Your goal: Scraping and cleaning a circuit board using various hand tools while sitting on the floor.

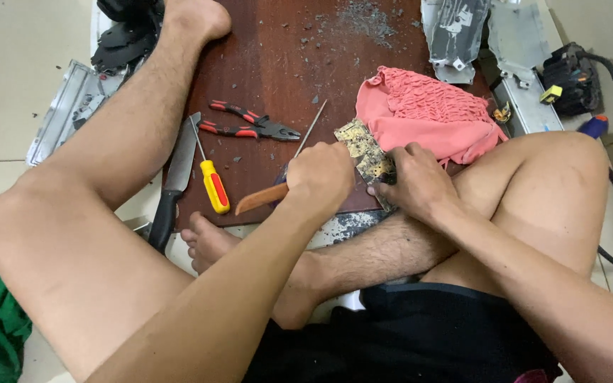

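Crinkled pink cloth (427,113) on matt wooden board (264,64).

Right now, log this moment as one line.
left hand: grips wooden-handled tool | right hand: presses circuit board | nearby: pink cloth, pliers
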